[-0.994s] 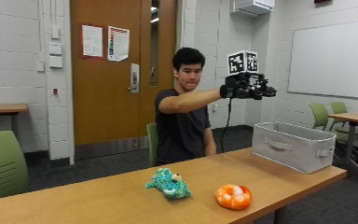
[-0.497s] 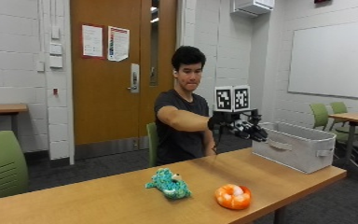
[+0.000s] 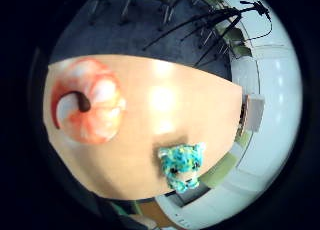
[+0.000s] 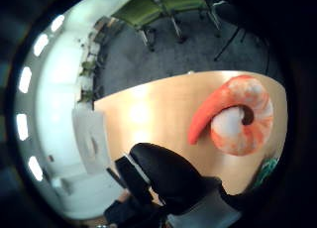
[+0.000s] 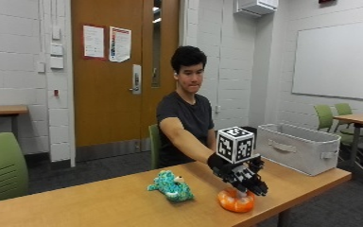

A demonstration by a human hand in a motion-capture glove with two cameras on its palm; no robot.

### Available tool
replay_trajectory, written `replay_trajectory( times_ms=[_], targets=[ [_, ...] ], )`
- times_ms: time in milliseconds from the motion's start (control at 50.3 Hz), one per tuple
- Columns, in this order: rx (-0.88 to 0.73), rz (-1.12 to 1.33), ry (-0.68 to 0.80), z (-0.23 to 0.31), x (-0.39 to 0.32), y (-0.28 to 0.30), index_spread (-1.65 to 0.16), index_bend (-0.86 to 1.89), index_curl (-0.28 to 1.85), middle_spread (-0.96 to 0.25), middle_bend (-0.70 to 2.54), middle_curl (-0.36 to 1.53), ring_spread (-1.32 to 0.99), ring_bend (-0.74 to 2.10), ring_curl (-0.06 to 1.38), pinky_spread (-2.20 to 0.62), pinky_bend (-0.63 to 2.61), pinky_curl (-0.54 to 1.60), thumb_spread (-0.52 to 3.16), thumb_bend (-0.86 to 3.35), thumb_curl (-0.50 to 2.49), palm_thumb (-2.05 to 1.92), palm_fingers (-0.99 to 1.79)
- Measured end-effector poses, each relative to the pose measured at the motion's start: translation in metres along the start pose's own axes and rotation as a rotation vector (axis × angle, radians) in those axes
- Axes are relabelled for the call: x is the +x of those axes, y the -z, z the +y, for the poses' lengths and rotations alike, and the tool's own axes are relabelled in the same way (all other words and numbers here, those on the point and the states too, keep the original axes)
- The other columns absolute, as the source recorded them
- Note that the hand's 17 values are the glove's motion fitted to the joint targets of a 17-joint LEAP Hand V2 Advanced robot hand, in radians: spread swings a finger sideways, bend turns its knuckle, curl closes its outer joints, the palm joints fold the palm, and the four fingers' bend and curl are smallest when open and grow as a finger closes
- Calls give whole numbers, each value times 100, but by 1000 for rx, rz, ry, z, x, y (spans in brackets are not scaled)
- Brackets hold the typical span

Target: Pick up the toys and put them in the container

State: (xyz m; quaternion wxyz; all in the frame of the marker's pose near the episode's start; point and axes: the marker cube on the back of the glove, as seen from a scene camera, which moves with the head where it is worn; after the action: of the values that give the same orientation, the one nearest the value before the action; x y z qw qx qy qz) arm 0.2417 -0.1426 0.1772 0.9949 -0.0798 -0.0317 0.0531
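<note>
On the wooden table (image 5: 106, 203), the teal spotted plush frog (image 5: 171, 185) lies at the left, untouched. Just right of it, near the table's front edge, sits the orange-and-white plush shrimp (image 5: 236, 200), with the gloved right hand (image 5: 241, 174) directly above it, fingers spread and pointing down, holding nothing. Far right stands the grey fabric container (image 5: 298, 146). Neither toy looks binned yet; both remain to move.

Orange-white toy (image 5: 235, 202) & teal plush (image 5: 170, 185) lie on table, gray container (image 5: 299, 147) at its end.
</note>
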Motion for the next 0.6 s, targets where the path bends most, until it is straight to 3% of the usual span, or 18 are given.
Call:
replay_trajectory(
  times_ms=[358,596],
  targets=[
    [-45,65,-16,5,10,-58,-29,19,48,-22,25,44,-45,23,26,-12,52,33,91,-11,14,-16,-2],
    [-56,-1,-32,6,12,-59,-34,21,47,-25,14,40,-47,20,26,-9,75,39,96,-6,16,-7,11]
  ],
)
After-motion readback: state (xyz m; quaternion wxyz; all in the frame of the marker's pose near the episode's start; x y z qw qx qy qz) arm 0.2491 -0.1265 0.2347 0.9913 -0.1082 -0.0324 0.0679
